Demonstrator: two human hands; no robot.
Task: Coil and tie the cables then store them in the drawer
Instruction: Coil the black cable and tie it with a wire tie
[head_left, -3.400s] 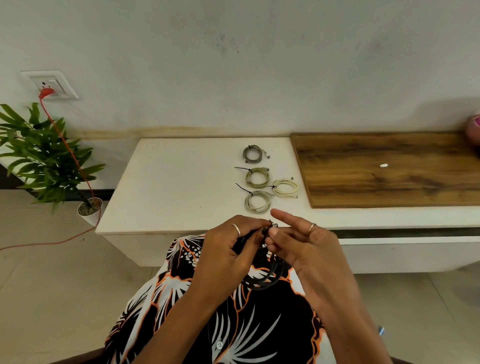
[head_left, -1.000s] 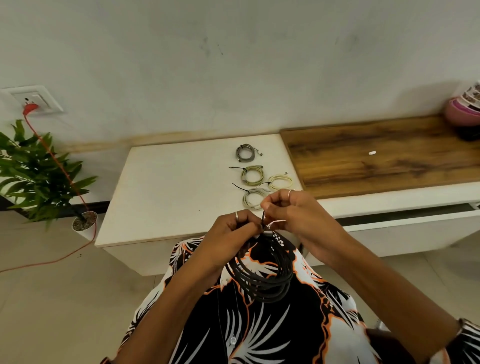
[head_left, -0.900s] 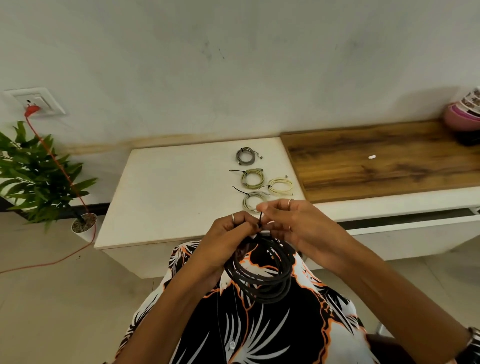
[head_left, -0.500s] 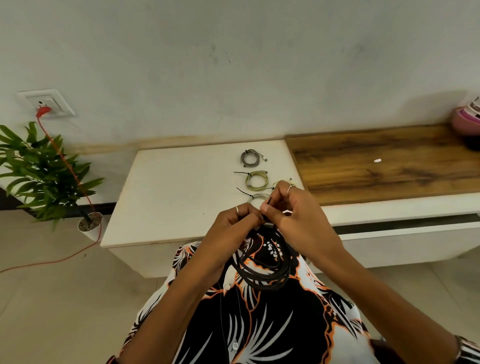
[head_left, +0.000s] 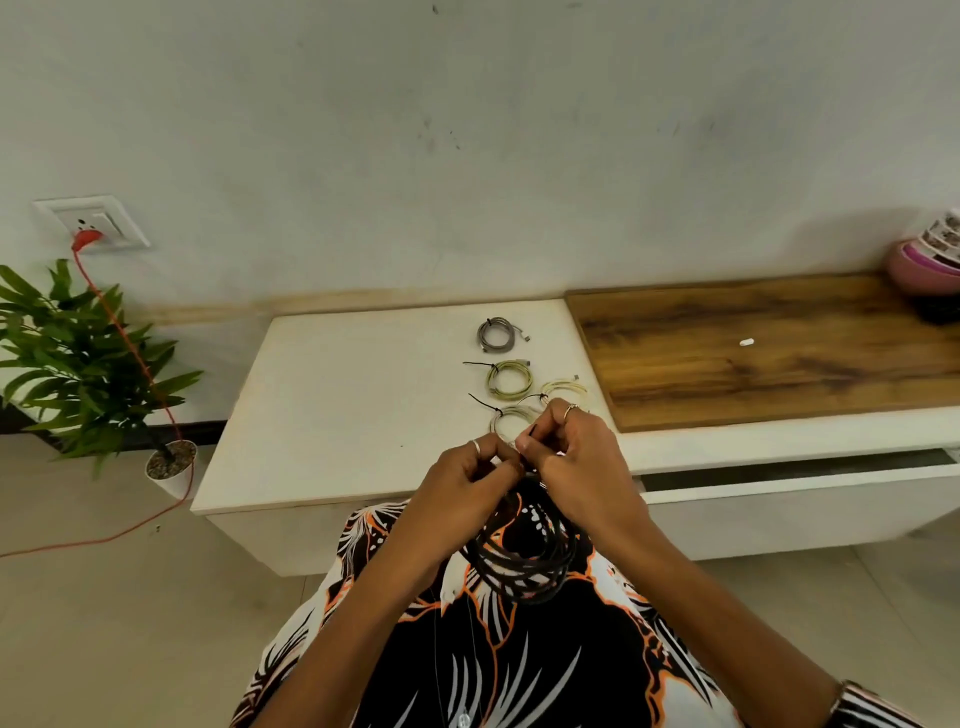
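Dark cable coil (head_left: 524, 564) – pinched between both hands (head_left: 524, 467).

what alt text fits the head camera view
Two hands, left hand and right hand, pinch the top of a black coiled cable above a patterned lap. Beyond it, four tied cable coils lie on a white cabinet.

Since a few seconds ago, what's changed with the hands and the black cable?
The right hand, fingers extended then, now pinches the tie at the top of the black cable coil. The left hand still grips the coil; four tied coils stay put.
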